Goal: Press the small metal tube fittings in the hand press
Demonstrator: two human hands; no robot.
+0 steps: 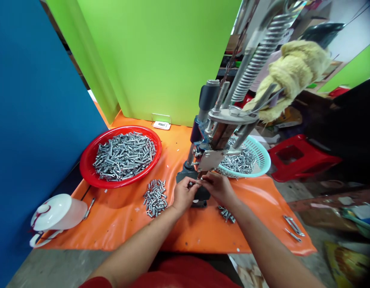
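Observation:
My left hand (184, 195) is at the base of an upright press (209, 160), fingers closed in a pinch on a small metal bolt-like piece (191, 184). Right beside it, my right hand (218, 187) pinches at the same spot under the press head, its fingertips meeting those of the left. What lies between the right fingertips is too small to make out fully. A loose pile of short grey metal bolt-like pieces (155, 198) lies left of my left hand. Below my right wrist sits a smaller cluster of such pieces (227, 214).
A red basin (85, 170) heaped with metal pieces stands at left, a light-blue basket (264, 160) with more behind the press at right. A lidded white jug (60, 212) is at the left edge, wrenches (293, 226) at the right. Yellow cloth (299, 68) wraps the press lever.

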